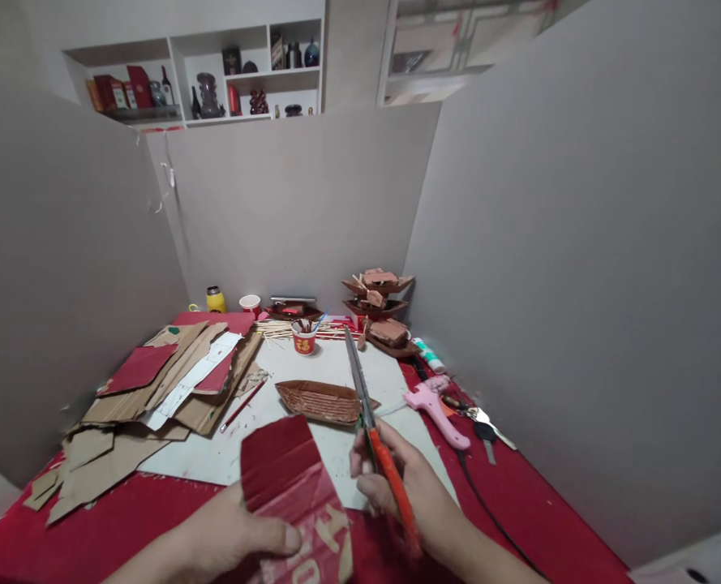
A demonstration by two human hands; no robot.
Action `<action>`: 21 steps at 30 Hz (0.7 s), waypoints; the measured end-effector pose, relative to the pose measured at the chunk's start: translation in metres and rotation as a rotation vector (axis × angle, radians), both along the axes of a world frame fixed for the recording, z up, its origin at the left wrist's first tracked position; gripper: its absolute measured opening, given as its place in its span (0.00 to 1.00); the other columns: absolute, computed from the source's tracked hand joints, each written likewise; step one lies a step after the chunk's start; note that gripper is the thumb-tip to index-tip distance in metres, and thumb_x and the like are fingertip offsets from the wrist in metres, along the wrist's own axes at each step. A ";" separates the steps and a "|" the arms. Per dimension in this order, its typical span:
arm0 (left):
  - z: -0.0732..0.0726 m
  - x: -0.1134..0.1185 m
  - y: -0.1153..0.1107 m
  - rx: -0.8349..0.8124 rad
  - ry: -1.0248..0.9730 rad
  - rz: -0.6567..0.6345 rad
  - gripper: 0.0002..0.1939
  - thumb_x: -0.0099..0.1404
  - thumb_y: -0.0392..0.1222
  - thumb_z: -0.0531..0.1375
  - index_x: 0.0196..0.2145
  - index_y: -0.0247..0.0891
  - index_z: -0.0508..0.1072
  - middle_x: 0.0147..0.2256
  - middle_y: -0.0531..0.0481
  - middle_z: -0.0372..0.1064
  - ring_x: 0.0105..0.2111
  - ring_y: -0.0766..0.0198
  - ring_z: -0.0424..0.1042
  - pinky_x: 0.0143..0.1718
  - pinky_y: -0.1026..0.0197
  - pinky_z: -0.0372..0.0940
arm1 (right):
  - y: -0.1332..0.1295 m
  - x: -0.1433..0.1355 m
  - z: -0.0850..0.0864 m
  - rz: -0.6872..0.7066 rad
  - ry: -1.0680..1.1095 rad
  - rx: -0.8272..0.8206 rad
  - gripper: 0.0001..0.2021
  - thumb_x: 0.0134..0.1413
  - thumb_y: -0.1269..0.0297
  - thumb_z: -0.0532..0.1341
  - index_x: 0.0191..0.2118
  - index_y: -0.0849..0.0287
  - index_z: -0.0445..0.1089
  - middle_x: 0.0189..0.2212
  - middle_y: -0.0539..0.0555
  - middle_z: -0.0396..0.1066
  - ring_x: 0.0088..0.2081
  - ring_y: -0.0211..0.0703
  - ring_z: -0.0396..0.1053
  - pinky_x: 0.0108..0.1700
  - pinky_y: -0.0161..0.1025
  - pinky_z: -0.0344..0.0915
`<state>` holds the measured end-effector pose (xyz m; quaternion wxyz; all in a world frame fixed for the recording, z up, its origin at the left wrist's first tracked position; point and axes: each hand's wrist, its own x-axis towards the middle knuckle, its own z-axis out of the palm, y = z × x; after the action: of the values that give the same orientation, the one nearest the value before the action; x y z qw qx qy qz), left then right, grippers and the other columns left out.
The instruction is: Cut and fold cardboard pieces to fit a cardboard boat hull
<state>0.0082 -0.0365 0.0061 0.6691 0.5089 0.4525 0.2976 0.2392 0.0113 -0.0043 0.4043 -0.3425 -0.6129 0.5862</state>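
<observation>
My left hand grips a piece of red cardboard with pale lettering, the thumb lying over its face. To the right, my right hand holds orange-handled scissors, their blades pointing up and away from me. The blades look closed and do not touch the cardboard. Beyond both hands, a small brown model boat with a ribbed inside lies on the white board; the scissors hide part of its right end.
Stacked cardboard pieces cover the left side, with a red pencil beside them. A paper cup, thin sticks and more model boats stand at the back. A pink glue gun and keys lie right.
</observation>
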 end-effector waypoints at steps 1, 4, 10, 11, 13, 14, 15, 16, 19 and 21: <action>0.001 0.007 0.004 -0.035 0.028 -0.058 0.11 0.50 0.44 0.65 0.29 0.34 0.73 0.15 0.56 0.65 0.12 0.71 0.58 0.16 0.67 0.57 | 0.000 0.000 0.000 0.021 0.025 -0.012 0.21 0.45 0.50 0.67 0.37 0.56 0.59 0.30 0.47 0.64 0.22 0.32 0.57 0.24 0.32 0.58; 0.006 0.025 0.015 -0.097 0.062 -0.188 0.11 0.49 0.43 0.66 0.29 0.35 0.71 0.15 0.58 0.63 0.10 0.74 0.53 0.16 0.66 0.57 | 0.000 0.001 0.001 -0.019 -0.016 0.041 0.20 0.45 0.51 0.68 0.38 0.57 0.61 0.27 0.46 0.63 0.24 0.35 0.59 0.27 0.34 0.61; 0.018 0.016 0.043 0.306 0.159 -0.318 0.19 0.63 0.51 0.57 0.41 0.32 0.74 0.34 0.47 0.74 0.31 0.62 0.72 0.35 0.61 0.67 | 0.009 0.013 0.003 -0.471 0.012 0.131 0.17 0.44 0.56 0.69 0.38 0.57 0.66 0.30 0.49 0.67 0.31 0.42 0.66 0.34 0.36 0.64; 0.017 0.011 0.047 0.468 0.312 -0.262 0.20 0.67 0.51 0.52 0.41 0.32 0.74 0.36 0.45 0.75 0.34 0.60 0.72 0.37 0.61 0.67 | 0.012 0.015 0.003 -0.550 0.051 0.132 0.18 0.43 0.57 0.70 0.38 0.56 0.66 0.29 0.48 0.67 0.30 0.42 0.65 0.34 0.36 0.64; 0.010 0.003 0.057 0.798 0.640 -0.156 0.21 0.71 0.48 0.46 0.43 0.32 0.74 0.39 0.42 0.75 0.39 0.57 0.73 0.42 0.58 0.67 | 0.018 0.017 0.003 -0.688 0.147 0.132 0.17 0.42 0.57 0.70 0.37 0.56 0.67 0.28 0.46 0.65 0.29 0.39 0.64 0.33 0.35 0.63; 0.004 0.000 0.061 0.933 0.765 -0.135 0.21 0.71 0.46 0.45 0.45 0.33 0.74 0.42 0.41 0.75 0.43 0.56 0.72 0.45 0.56 0.66 | 0.020 0.017 0.003 -0.738 0.198 0.135 0.17 0.42 0.57 0.71 0.36 0.56 0.67 0.27 0.45 0.64 0.29 0.38 0.63 0.33 0.35 0.62; -0.002 -0.002 0.065 1.020 0.841 -0.140 0.19 0.70 0.45 0.47 0.47 0.34 0.73 0.46 0.39 0.74 0.46 0.54 0.71 0.49 0.54 0.65 | 0.022 0.017 0.004 -0.776 0.249 0.135 0.17 0.41 0.58 0.71 0.36 0.56 0.67 0.28 0.45 0.63 0.29 0.38 0.62 0.34 0.34 0.62; -0.009 -0.003 0.069 1.069 0.885 -0.156 0.18 0.69 0.43 0.48 0.48 0.34 0.72 0.50 0.38 0.71 0.50 0.53 0.69 0.52 0.51 0.63 | 0.023 0.015 0.006 -0.802 0.299 0.128 0.17 0.40 0.58 0.71 0.35 0.56 0.67 0.28 0.45 0.63 0.29 0.37 0.63 0.35 0.34 0.63; -0.025 -0.001 0.077 1.105 0.945 -0.192 0.18 0.66 0.41 0.53 0.51 0.33 0.70 0.56 0.34 0.65 0.56 0.48 0.63 0.57 0.45 0.58 | 0.023 0.010 0.009 -0.737 0.431 0.028 0.18 0.38 0.60 0.72 0.35 0.56 0.66 0.27 0.44 0.64 0.29 0.36 0.64 0.34 0.33 0.64; -0.031 0.001 0.078 1.123 0.990 -0.193 0.20 0.65 0.41 0.54 0.53 0.31 0.69 0.58 0.32 0.62 0.57 0.46 0.62 0.58 0.44 0.57 | 0.021 0.006 0.010 -0.637 0.484 -0.052 0.17 0.38 0.61 0.73 0.34 0.56 0.66 0.26 0.43 0.65 0.27 0.35 0.65 0.32 0.33 0.65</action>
<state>0.0089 0.0412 -0.0252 0.0510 0.8851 0.4340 0.1601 0.2456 0.0327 0.0052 0.6896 -0.3777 -0.3482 0.5104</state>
